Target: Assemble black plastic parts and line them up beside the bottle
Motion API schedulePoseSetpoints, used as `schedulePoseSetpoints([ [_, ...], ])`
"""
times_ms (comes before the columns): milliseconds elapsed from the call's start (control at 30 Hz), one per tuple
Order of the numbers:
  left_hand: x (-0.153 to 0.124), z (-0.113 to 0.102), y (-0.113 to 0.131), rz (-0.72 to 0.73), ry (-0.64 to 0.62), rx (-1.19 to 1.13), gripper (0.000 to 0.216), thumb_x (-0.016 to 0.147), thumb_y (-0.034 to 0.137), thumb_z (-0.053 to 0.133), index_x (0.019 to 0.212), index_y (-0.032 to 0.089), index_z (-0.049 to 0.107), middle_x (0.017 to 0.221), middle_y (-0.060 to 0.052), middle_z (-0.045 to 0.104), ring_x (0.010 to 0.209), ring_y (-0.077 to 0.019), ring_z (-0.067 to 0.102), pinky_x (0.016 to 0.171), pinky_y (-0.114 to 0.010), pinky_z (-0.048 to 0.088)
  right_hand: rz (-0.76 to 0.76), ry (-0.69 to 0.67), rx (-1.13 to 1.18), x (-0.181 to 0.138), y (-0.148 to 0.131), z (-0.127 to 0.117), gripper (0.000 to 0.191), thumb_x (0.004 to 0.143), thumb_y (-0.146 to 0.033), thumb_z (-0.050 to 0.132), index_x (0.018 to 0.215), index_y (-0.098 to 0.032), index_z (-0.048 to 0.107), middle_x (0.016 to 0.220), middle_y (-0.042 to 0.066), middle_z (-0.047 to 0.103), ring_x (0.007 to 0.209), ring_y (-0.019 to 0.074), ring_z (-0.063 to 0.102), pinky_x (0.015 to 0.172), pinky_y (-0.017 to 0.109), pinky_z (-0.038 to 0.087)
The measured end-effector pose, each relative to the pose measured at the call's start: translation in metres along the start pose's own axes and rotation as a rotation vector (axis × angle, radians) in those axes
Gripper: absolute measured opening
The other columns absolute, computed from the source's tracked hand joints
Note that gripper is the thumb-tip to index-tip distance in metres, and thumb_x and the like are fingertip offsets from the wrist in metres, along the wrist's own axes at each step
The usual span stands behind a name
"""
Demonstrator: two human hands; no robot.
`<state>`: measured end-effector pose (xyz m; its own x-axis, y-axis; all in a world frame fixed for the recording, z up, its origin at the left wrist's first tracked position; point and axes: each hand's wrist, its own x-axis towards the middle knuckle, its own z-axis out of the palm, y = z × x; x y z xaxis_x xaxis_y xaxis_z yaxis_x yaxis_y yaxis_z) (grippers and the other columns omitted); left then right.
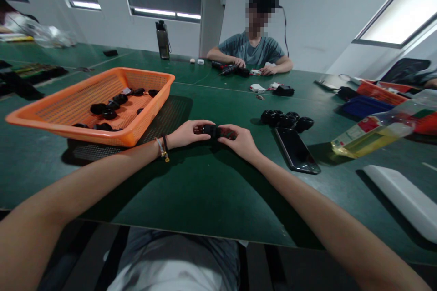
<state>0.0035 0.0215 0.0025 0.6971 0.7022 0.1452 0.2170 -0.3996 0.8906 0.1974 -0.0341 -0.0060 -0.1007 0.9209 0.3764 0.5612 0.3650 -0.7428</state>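
Between my hands, just above the green table, is a small dark part with a glossy black middle and reddish-looking ends. Its exact kind is not clear. My left hand has its thumb and fingers closed on the left end. The right end is pinched by my right hand. To the left stands an orange perforated basket with several loose black rounded parts inside. A cluster of similar black rounded parts lies right of my right hand.
A smartphone lies on the right, near a tilted clear bottle of yellow liquid and a white slab-like object. Across the table a person sits by a power drill. A dark drink bottle stands at the back.
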Motion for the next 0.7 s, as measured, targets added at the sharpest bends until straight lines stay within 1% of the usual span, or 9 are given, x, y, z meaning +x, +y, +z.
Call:
schedulePoseSetpoints([
  [133, 0.0004, 0.0005, 0.0001, 0.006, -0.001, 0.015, 0.052, 0.069, 0.032, 0.063, 0.116, 0.012, 0.053, 0.112, -0.009, 0.062, 0.100, -0.0209, 0.059, 0.090, -0.037, 0.045, 0.006, 0.003, 0.019, 0.0001, -0.0003, 0.0000, 0.033, 0.064, -0.017, 0.067, 0.096, -0.017, 0.064, 0.081, 0.003, 0.069, 0.073, 0.0151, 0.062, 0.064, 0.028, 0.047],
  [400, 0.0000, -0.0002, -0.0017, 0.019, -0.004, 0.051, 0.050, 0.071, 0.032, 0.061, 0.117, 0.014, 0.052, 0.112, -0.009, 0.061, 0.100, -0.0203, 0.059, 0.089, -0.037, 0.045, 0.011, 0.000, 0.044, -0.0006, -0.0006, 0.0006, 0.028, 0.064, -0.018, 0.066, 0.092, -0.018, 0.064, 0.079, 0.001, 0.069, 0.072, 0.0147, 0.062, 0.065, 0.028, 0.047],
  [700, -0.0003, 0.0000, 0.0013, -0.012, 0.001, 0.030, 0.051, 0.070, 0.032, 0.062, 0.116, 0.012, 0.053, 0.111, -0.010, 0.062, 0.099, -0.0207, 0.059, 0.090, -0.038, 0.044, 0.023, -0.007, 0.049, 0.0003, 0.0006, 0.0005, 0.027, 0.065, -0.019, 0.066, 0.092, -0.018, 0.065, 0.078, 0.002, 0.069, 0.071, 0.0145, 0.062, 0.065, 0.028, 0.047],
])
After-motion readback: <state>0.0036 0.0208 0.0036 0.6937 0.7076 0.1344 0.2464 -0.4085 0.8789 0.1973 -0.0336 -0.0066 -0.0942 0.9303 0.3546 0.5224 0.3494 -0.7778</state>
